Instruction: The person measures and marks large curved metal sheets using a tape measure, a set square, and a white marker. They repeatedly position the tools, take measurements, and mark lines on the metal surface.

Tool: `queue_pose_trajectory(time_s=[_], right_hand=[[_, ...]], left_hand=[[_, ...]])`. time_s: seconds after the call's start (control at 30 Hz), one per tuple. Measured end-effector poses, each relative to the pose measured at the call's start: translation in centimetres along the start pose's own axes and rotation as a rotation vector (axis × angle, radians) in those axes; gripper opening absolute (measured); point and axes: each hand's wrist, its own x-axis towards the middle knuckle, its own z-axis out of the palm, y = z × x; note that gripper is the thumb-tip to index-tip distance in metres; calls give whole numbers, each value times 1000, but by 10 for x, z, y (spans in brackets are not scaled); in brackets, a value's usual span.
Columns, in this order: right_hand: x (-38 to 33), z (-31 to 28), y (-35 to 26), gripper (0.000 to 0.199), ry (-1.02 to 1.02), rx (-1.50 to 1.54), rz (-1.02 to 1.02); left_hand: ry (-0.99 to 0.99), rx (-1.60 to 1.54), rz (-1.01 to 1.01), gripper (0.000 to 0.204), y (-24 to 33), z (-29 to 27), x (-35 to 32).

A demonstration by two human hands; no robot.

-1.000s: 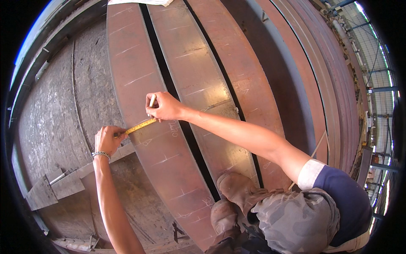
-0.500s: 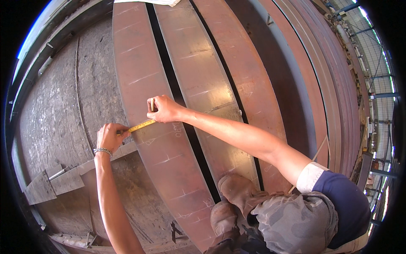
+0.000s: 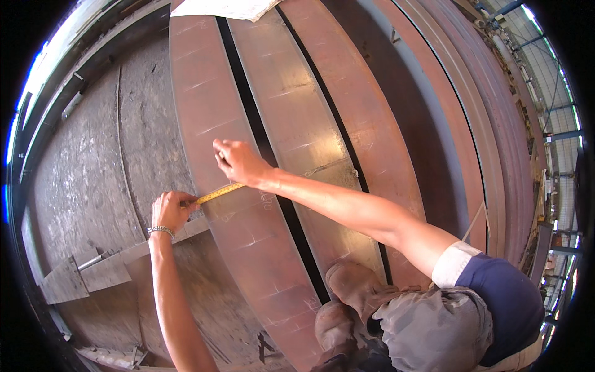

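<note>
Big rust-brown steel plates (image 3: pixel 204 124) fill most of the view, laid side by side w/ dark gaps (image 3: pixel 248 105) between them, curving toward the rim. Left of them lies a grey, scuffed steel sheet (image 3: pixel 93 173), w/ a flat grey bar (image 3: pixel 105 266) resting across its lower part. At right, more long rusty beams (image 3: pixel 496 142) run up along the edge. A pale sheet of paper (image 3: pixel 226 7) sits on the plates at the top. Person's bent knee in grey trousers (image 3: pixel 434 328) and two worn boots (image 3: pixel 356 288) rest on the plates at bottom, the boots across the dark gap. Right arm reaches across the middle plate and covers part of it; right hand (image 3: pixel 238 162) is on the leftmost brown plate, fingers curled together on the upper end of a yellow measuring tape (image 3: pixel 218 193). Tape lies flat across that plate to its left edge, where the left hand (image 3: pixel 172 209), bracelet (image 3: pixel 161 230) at wrist, pinches its other end.
</note>
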Motion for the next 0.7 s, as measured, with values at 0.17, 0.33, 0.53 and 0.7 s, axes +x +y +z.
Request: queue_pose_trajectory(time_s=[0.17,0.33,0.53,0.7], right_hand=[[4,-31,1,10,103,122,52],[-13,-86,10,11,275,227,251],[-25,-171,26,12,549,455,348],[-42,-207,26,12,643,457,415]], left_hand=[[-6,64,-34,22,2,-2,0],[40,30,8,21,14,-8,-7],[94,-69,159,18,78,12,-7],[54,-1,322,18,138,48,-7]])
